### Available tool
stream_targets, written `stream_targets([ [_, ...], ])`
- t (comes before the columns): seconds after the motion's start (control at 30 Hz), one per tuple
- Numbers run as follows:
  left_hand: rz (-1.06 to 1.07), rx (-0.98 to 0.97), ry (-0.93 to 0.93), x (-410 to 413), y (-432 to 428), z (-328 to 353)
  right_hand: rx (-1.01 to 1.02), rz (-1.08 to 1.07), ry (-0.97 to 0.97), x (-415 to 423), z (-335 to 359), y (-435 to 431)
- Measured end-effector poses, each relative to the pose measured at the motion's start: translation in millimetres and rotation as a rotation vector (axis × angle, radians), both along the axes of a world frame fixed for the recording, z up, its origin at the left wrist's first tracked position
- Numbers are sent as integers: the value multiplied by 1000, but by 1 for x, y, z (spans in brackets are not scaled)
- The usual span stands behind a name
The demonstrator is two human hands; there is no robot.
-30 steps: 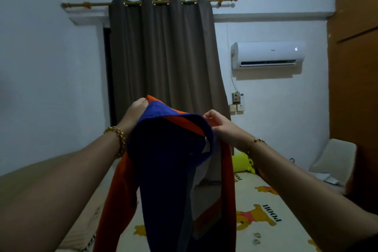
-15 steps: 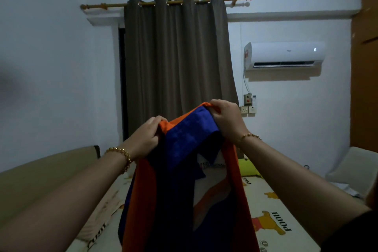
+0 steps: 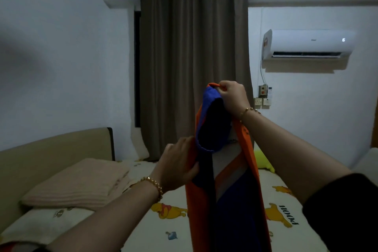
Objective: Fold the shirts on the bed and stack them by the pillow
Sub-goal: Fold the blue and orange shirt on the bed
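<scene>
Two hands [image 3: 232, 96] [image 3: 180, 164] on shirt [image 3: 229, 190]

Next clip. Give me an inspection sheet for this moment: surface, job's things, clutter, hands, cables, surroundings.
Surface: bed with a cartoon-bear sheet; beige headboard at the left.
Job's things: one orange and blue shirt held up above the bed, hanging down unfolded; pillow at the left with a folded beige blanket on it; no folded shirt stack seen.
Clutter: yellow-green soft toy at the far edge of the bed.
Hands: right hand pinches the shirt's top; left hand grips its orange edge lower down.
Cables: a wire runs from the air conditioner down to the wall sockets.
Surroundings: drawn brown curtain on a rod, white walls, dim light.
</scene>
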State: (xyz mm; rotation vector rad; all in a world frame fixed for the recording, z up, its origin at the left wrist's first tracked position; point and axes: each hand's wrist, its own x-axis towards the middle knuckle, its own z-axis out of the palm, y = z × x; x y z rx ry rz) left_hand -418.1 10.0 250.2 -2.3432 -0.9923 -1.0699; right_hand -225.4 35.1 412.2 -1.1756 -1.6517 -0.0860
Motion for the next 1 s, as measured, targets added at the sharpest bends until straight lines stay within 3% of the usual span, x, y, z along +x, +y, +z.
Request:
stream_targets([
  [0.07,53,33,54,0,8,-3,-11,6,48,-7,3,5],
  [0.17,48,-2,-29,-6,24,4,9,42,117,-27,7,11],
  [0.3,-56,-61,-360,-18,50,33,22,74,127,-52,11,16],
  [0.47,-14,155,-507,-72,81,74,35,-11,112,-52,7,21],
  [0.57,-21,-82,-678,-104,91,110,1,-77,-16,-57,-12,22],
  [0.67,-143,-359,-866,-119,92,142,-68,-69,-24,-75,-37,29],
  [0.73,-172,-398,-816,-127,89,156,-108,-70,-2,-89,-54,34],
  [0.83,-100,-377,-556,-149,88,168,-105,-114,70,-104,-74,40],
  [1.0,-108,-512,-115,-185,84,175,-221,-59,378,-129,-75,42],
])
